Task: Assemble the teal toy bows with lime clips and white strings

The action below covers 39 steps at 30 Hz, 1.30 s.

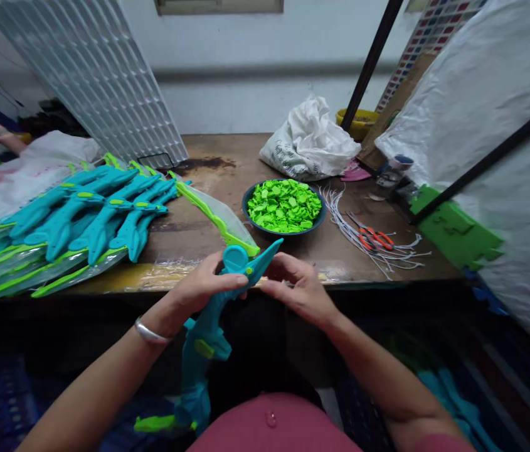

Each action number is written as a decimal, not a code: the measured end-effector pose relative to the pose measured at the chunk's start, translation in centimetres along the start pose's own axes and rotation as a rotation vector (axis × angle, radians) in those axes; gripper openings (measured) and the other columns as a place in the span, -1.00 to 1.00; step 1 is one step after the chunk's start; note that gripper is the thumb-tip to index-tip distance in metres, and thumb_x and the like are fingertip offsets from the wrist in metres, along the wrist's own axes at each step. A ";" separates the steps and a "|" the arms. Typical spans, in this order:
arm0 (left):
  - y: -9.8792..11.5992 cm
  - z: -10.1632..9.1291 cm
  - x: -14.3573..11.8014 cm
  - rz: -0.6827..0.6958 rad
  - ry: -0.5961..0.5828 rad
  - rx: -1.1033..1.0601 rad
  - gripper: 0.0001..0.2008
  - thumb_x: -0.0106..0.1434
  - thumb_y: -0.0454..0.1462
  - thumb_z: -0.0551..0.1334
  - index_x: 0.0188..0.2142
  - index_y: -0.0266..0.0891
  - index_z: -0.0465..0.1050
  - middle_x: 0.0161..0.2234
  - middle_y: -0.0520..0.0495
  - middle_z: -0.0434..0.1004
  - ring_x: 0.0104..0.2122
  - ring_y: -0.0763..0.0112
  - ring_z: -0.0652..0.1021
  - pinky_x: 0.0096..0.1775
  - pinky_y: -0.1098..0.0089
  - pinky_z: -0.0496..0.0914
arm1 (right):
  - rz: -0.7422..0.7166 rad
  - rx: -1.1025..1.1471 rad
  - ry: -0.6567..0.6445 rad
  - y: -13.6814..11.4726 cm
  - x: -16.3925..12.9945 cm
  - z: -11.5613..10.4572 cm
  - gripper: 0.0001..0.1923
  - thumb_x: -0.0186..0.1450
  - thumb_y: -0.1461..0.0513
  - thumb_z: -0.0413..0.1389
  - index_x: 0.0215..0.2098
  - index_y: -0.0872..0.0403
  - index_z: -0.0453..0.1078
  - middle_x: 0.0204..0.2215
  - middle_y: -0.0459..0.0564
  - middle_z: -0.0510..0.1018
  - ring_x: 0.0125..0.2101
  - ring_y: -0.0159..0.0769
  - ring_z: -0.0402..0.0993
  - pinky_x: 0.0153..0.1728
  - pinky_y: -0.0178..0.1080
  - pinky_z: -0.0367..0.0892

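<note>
A long, jointed plastic toy (215,307) in teal and lime green is held at a slant over the table's front edge. My left hand (203,282) is closed around its teal middle, the thumb lying across the front. A clear, green-edged blade-like part reaches from its upper end toward the bowl. Beside its pointed teal tip, my right hand (300,289) has its fingers curled and pinched together; whatever they hold is too small to make out. A dark bowl (244,210) heaped with small bright green plastic pieces (284,205) stands just beyond both hands.
Similar teal-and-green toys (90,213) lie stacked at left. Right of the bowl are white cords (347,232) with orange-handled cutters (375,238) on them. Behind stand a white sack (309,141) and a yellow container (363,122). A black pole (490,160) slants in from the right.
</note>
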<state>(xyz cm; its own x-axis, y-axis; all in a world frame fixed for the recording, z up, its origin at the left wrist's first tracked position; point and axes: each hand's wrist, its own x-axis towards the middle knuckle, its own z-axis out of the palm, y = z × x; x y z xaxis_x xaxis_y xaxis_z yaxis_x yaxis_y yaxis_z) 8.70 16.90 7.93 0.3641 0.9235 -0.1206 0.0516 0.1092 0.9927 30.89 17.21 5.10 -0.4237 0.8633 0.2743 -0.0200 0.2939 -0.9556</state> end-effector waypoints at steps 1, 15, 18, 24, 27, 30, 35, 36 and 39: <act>0.3 0.3 -0.2 0.014 0.009 0.057 -0.61 0.08 -0.06 0.46 -0.23 -0.27 0.51 -0.45 -0.04 0.59 -0.46 0.32 0.56 -0.38 0.40 0.43 | 0.016 0.102 0.027 -0.3 -0.1 1.3 -0.69 0.30 0.06 0.29 -0.07 0.03 0.49 -0.32 -0.08 0.58 -0.39 -0.36 0.47 -0.39 -0.31 0.37; 1.9 2.5 -3.5 -0.043 0.023 0.153 -0.68 0.22 -0.02 0.35 -0.26 -0.21 0.44 -0.42 -0.04 0.55 -0.44 0.32 0.52 -0.43 0.39 0.46 | 0.113 0.326 0.074 -0.8 -0.5 3.0 -0.69 0.27 0.04 0.30 -0.27 0.06 0.37 -0.58 -0.21 0.41 -0.62 -0.47 0.29 -0.56 -0.37 0.26; 1.5 2.5 -3.6 -0.016 0.073 0.208 -0.69 0.26 -0.02 0.33 -0.20 -0.19 0.40 -0.38 -0.02 0.52 -0.43 0.33 0.51 -0.42 0.38 0.46 | 0.144 0.273 0.064 -1.3 -0.6 3.2 -0.71 0.30 0.03 0.26 -0.24 0.06 0.37 -0.57 -0.20 0.44 -0.59 -0.44 0.34 -0.50 -0.34 0.32; 0.6 3.1 -3.5 0.190 0.121 0.479 -0.82 0.32 -0.10 0.27 -0.22 -0.15 0.44 -0.17 -0.11 0.50 -0.25 0.19 0.54 -0.25 0.24 0.46 | 0.208 0.271 0.116 -0.6 -0.4 3.4 -0.80 0.24 0.12 0.19 -0.28 0.08 0.37 -0.60 -0.19 0.46 -0.62 -0.43 0.35 -0.53 -0.35 0.30; 0.4 3.6 -3.4 0.251 0.148 0.581 -0.84 0.32 -0.13 0.26 -0.23 -0.14 0.44 -0.18 -0.13 0.49 -0.19 0.12 0.53 -0.11 0.16 0.42 | 0.249 0.341 0.083 0.0 -0.1 2.9 -0.79 0.15 0.15 0.19 -0.30 0.09 0.37 -0.59 -0.18 0.48 -0.66 -0.43 0.36 -0.58 -0.35 0.30; 0.2 3.9 -3.2 0.259 0.163 0.569 -0.84 0.32 -0.14 0.26 -0.18 -0.13 0.40 -0.23 -0.10 0.50 -0.21 0.14 0.53 -0.10 0.18 0.40 | 0.288 0.372 0.045 0.1 0.1 2.3 -0.77 0.11 0.15 0.22 -0.31 0.09 0.38 -0.57 -0.16 0.50 -0.65 -0.41 0.39 -0.60 -0.35 0.32; 0.1 3.8 -2.8 0.255 0.156 0.529 -0.83 0.35 -0.14 0.24 -0.15 -0.13 0.36 -0.25 -0.06 0.51 -0.25 0.19 0.51 -0.13 0.22 0.38 | 0.291 0.401 -0.023 -0.2 -0.1 1.6 -0.74 0.18 0.12 0.26 -0.25 0.10 0.42 -0.44 -0.11 0.53 -0.53 -0.38 0.46 -0.48 -0.30 0.46; 0.1 3.8 -2.8 0.251 0.152 0.524 -0.83 0.35 -0.14 0.24 -0.15 -0.13 0.36 -0.26 -0.05 0.51 -0.26 0.19 0.51 -0.14 0.23 0.38 | 0.287 0.395 -0.026 -0.2 -0.2 1.6 -0.74 0.19 0.12 0.26 -0.24 0.10 0.42 -0.43 -0.11 0.53 -0.53 -0.39 0.46 -0.47 -0.30 0.46; 0.0 3.7 -2.9 0.241 0.157 0.523 -0.84 0.35 -0.15 0.24 -0.15 -0.13 0.36 -0.25 -0.06 0.51 -0.22 0.18 0.52 -0.12 0.21 0.38 | 0.290 0.373 -0.007 -0.1 -0.1 1.8 -0.78 0.18 0.16 0.24 -0.25 0.10 0.42 -0.44 -0.12 0.54 -0.56 -0.40 0.46 -0.49 -0.32 0.43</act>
<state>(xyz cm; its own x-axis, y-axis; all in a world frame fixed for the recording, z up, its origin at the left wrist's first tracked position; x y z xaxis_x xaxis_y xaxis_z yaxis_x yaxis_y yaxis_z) 11.12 12.87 8.21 0.2828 0.9474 0.1496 0.4505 -0.2689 0.8513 29.27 16.36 4.99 -0.4656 0.8849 -0.0087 -0.2239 -0.1273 -0.9663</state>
